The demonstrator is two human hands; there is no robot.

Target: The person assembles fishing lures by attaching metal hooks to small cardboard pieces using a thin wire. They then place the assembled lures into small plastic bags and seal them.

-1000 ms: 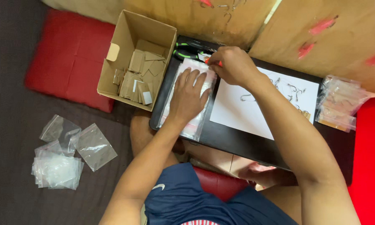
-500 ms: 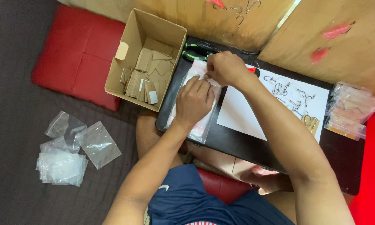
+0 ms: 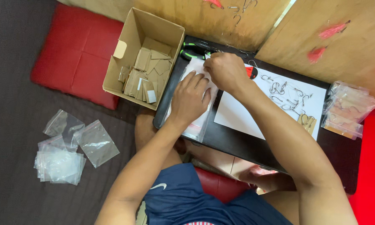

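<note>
The person sits at a low black bench (image 3: 237, 143), and the left hand (image 3: 190, 99) lies flat on a stack of clear plastic bags (image 3: 194, 127), fingers spread and pressing down, which pins the slippery stack so it cannot slide on the smooth top. The right hand (image 3: 226, 71) is curled at the far end of that stack, its fingers closed as if pinching something small at the mouth of the top bag; what it grips is hidden under the knuckles. The stack lies at the bench's left end, just beside an open cardboard box (image 3: 125, 71) of folded card pieces (image 3: 143, 73), close enough for either hand to reach. Right of the stack a white sheet (image 3: 245, 116) carries a scatter of small metal hooks (image 3: 285, 93), where dark wire shows clearly against the white. Green-handled pliers (image 3: 194, 52) rest at the bench's far edge, near the right hand. More filled bags (image 3: 345, 110) pile at the right end, well apart, while loose empty bags (image 3: 66, 148) lie on the dark floor to the left.
</note>
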